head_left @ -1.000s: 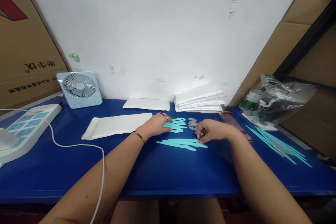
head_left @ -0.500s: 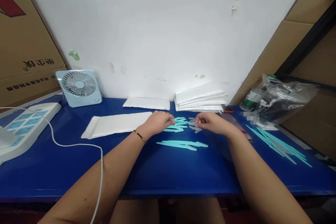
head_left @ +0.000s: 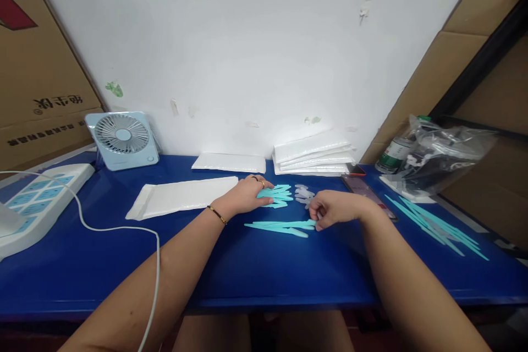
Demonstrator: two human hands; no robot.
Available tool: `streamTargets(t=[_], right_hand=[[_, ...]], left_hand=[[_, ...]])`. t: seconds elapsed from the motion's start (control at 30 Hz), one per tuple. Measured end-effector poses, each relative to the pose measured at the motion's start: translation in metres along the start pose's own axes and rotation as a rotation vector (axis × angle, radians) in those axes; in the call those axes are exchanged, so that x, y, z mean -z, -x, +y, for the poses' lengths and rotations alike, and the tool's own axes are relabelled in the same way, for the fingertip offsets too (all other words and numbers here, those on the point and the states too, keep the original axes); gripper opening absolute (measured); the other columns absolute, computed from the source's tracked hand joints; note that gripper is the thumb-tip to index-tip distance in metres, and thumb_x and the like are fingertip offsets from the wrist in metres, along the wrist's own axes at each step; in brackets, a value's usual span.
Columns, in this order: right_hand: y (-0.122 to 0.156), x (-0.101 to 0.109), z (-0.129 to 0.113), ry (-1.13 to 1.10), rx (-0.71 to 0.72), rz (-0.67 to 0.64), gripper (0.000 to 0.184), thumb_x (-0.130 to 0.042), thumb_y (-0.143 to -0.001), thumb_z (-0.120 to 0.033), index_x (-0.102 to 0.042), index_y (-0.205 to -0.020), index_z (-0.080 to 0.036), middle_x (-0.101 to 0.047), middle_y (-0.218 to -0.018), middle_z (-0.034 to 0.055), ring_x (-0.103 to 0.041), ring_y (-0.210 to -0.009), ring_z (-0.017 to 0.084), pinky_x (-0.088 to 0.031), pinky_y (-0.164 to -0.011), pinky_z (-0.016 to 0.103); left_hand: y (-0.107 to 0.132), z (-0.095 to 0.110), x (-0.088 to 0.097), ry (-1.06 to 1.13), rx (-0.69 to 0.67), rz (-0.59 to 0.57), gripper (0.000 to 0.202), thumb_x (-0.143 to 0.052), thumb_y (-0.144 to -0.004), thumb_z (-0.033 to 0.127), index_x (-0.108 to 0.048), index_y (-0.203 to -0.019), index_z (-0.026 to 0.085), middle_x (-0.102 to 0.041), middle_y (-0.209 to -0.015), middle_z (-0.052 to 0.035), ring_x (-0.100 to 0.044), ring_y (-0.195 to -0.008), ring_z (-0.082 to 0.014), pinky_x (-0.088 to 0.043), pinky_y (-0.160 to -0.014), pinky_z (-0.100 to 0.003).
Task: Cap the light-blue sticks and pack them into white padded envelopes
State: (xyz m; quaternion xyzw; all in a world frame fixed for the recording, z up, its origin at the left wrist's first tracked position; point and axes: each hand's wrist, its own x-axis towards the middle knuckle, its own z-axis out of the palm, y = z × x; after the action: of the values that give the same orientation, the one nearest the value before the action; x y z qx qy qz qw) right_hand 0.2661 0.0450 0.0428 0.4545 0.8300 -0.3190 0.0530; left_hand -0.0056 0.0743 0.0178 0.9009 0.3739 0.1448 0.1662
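My left hand [head_left: 246, 194] lies flat, fingers stretched out, on a small pile of short turquoise plastic pieces [head_left: 279, 196] on the blue table [head_left: 256, 264]. Beside that pile sits a cluster of pale translucent pieces [head_left: 304, 193]. My right hand [head_left: 332, 208] is curled, its fingertips pinched at the right end of a row of long turquoise strips [head_left: 280, 226] lying nearer to me. What the fingertips pinch is too small to name.
A white padded envelope [head_left: 181, 196] lies left of my left hand; more white envelopes [head_left: 313, 155] are stacked by the wall. A small fan [head_left: 122, 139], a power strip [head_left: 37, 198] with cable, a plastic bag [head_left: 437, 157], more turquoise strips [head_left: 437, 227] and cardboard boxes surround the table.
My right hand went from the long strips up to the translucent pieces, then came back down to the right end of the long strips. My left hand stayed on the short turquoise pile.
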Motion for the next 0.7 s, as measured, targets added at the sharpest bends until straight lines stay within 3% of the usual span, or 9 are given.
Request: streamTargets(t=[0.13, 0.27, 0.37, 0.47, 0.53, 0.6, 0.7], right_hand=[[0.0, 0.003, -0.004, -0.116, 0.036, 0.229, 0.026, -0.067, -0.067, -0.041, -0.064, -0.077, -0.017, -0.058, -0.064, -0.0014, -0.05, -0.059, 0.012, -0.036, -0.054, 0.023], [-0.004, 0.003, 0.001, -0.199, 0.043, 0.369, 0.026, -0.064, -0.07, -0.041, -0.063, -0.077, -0.017, -0.057, -0.062, -0.0016, -0.048, -0.057, 0.011, -0.034, -0.053, 0.022], [-0.008, 0.004, 0.012, -0.173, -0.016, 0.421, 0.029, -0.064, -0.069, -0.043, -0.065, -0.076, -0.016, -0.056, -0.061, -0.0007, -0.048, -0.057, 0.012, -0.034, -0.052, 0.023], [-0.008, 0.005, 0.016, -0.103, -0.097, 0.502, 0.035, -0.069, -0.063, -0.045, -0.067, -0.083, -0.016, -0.057, -0.063, 0.0, -0.049, -0.057, 0.012, -0.035, -0.052, 0.024], [-0.006, 0.005, 0.01, -0.085, -0.078, 0.483, 0.036, -0.069, -0.064, -0.045, -0.067, -0.087, -0.017, -0.059, -0.066, 0.0006, -0.05, -0.059, 0.013, -0.035, -0.053, 0.024], [-0.004, 0.002, 0.0, -0.075, 0.001, 0.357, 0.033, -0.068, -0.066, -0.044, -0.067, -0.085, -0.018, -0.061, -0.069, 0.001, -0.052, -0.062, 0.014, -0.037, -0.054, 0.024], [-0.006, -0.006, -0.013, -0.008, 0.08, 0.141, 0.025, -0.071, -0.062, -0.037, -0.068, -0.078, -0.019, -0.061, -0.069, 0.0006, -0.053, -0.062, 0.014, -0.038, -0.054, 0.023]], left_hand=[[0.001, 0.02, 0.005, 0.101, -0.042, -0.009, 0.048, -0.038, -0.088, 0.055, -0.061, -0.112, 0.02, -0.064, -0.105, -0.0058, -0.058, -0.091, -0.0186, -0.042, -0.075, -0.026], [-0.001, 0.021, 0.006, -0.003, -0.029, -0.019, 0.041, -0.036, -0.091, 0.047, -0.066, -0.093, 0.02, -0.067, -0.083, -0.0028, -0.058, -0.073, -0.0163, -0.037, -0.061, -0.024], [-0.004, 0.009, 0.006, -0.076, 0.029, 0.029, 0.034, -0.038, -0.09, 0.038, -0.067, -0.087, 0.021, -0.068, -0.088, -0.0024, -0.059, -0.076, -0.0165, -0.037, -0.062, -0.025], [-0.005, -0.001, 0.004, -0.107, 0.051, 0.045, 0.029, -0.046, -0.086, 0.04, -0.067, -0.094, 0.022, -0.067, -0.099, -0.0028, -0.059, -0.089, -0.019, -0.04, -0.072, -0.026], [-0.005, -0.004, 0.001, -0.115, 0.031, 0.07, 0.03, -0.051, -0.083, 0.041, -0.065, -0.103, 0.022, -0.065, -0.106, -0.0035, -0.057, -0.097, -0.0206, -0.041, -0.08, -0.027], [-0.004, -0.004, -0.001, -0.096, 0.025, 0.087, 0.033, -0.053, -0.082, 0.041, -0.063, -0.106, 0.022, -0.064, -0.109, -0.0041, -0.056, -0.099, -0.0206, -0.041, -0.081, -0.027], [-0.003, 0.002, -0.001, -0.035, 0.039, 0.05, 0.031, -0.05, -0.083, 0.043, -0.066, -0.097, 0.021, -0.065, -0.099, -0.0044, -0.058, -0.089, -0.0185, -0.043, -0.073, -0.025]])
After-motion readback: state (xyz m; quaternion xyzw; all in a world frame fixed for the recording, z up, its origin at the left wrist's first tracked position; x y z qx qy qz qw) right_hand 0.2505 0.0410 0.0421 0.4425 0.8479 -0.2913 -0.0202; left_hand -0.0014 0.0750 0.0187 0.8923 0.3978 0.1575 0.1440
